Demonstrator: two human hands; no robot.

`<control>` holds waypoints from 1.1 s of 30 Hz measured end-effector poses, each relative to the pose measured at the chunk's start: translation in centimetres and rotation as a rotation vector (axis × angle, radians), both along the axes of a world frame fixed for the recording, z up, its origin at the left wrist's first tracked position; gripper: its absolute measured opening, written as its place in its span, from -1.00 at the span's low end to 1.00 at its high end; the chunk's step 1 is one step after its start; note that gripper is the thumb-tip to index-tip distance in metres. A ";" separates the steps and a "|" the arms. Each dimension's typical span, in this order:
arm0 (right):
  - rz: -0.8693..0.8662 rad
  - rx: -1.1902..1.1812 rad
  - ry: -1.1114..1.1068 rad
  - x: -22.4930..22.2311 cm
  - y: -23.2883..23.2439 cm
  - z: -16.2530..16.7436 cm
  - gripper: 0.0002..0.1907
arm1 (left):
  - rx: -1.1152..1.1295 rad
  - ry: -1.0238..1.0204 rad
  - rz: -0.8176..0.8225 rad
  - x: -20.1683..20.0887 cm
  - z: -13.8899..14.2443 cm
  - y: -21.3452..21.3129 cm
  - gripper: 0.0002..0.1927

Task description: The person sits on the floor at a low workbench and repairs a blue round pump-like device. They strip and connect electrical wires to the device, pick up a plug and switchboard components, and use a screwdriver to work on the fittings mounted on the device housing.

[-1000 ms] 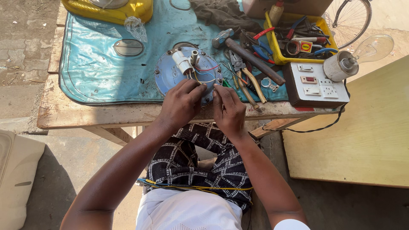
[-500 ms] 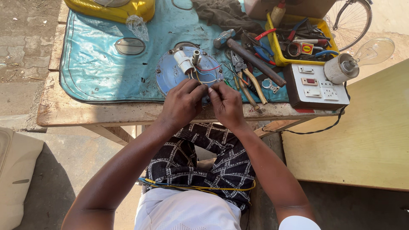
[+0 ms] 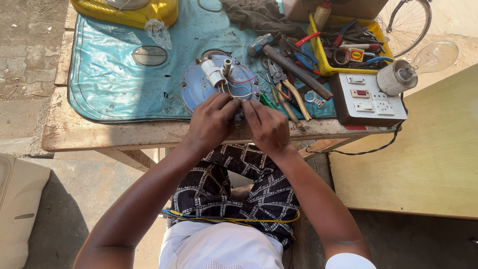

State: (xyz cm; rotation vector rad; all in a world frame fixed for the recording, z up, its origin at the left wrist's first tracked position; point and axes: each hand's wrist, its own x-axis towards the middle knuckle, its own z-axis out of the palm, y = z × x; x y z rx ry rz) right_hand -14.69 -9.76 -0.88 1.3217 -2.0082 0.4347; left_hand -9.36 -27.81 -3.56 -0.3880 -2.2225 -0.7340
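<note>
On a worn wooden worktop (image 3: 99, 137) outdoors, a blue mat (image 3: 114, 84) covers most of the surface. At its near edge lies a round blue disc (image 3: 196, 87) with a white cylinder and red, yellow and blue wires (image 3: 238, 85) on it. The left hand (image 3: 213, 122) and right hand (image 3: 266, 127) meet over the disc's near rim, fingers pinched together on the wires. Just right of the disc lie a hammer (image 3: 294, 67) and pliers (image 3: 286, 89). Farther right are a yellow tray (image 3: 318, 47) of tools, a white switch board (image 3: 366, 99) and a clear bulb (image 3: 433, 55). Paving stones (image 3: 25, 50) lie left, and a bicycle wheel (image 3: 406, 20) shows behind.
</note>
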 end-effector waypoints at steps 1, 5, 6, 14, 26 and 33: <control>0.003 0.018 0.006 -0.1 -0.1 -0.3 -0.76 | -0.002 -0.003 -0.006 0.0 0.0 0.0 -0.58; 0.052 -0.353 -0.766 -0.5 -0.9 -2.1 -0.89 | -0.011 -0.007 0.007 0.2 0.0 -0.1 -0.61; 0.104 -0.534 -1.200 -0.6 -1.1 -2.5 -0.86 | -0.015 -0.006 0.015 0.2 0.0 -0.1 -0.64; -0.020 -0.546 -0.955 0.9 -0.5 -2.4 -0.79 | -0.002 -0.016 -0.002 0.1 -0.2 -0.1 -0.57; 0.056 -0.402 -0.928 0.4 -0.8 -2.1 -0.78 | 0.005 0.020 -0.018 0.4 -0.1 -0.3 -0.54; -0.028 -0.459 -0.949 1.2 -0.5 -2.0 -0.78 | 0.027 0.000 -0.014 0.4 0.0 0.0 -0.54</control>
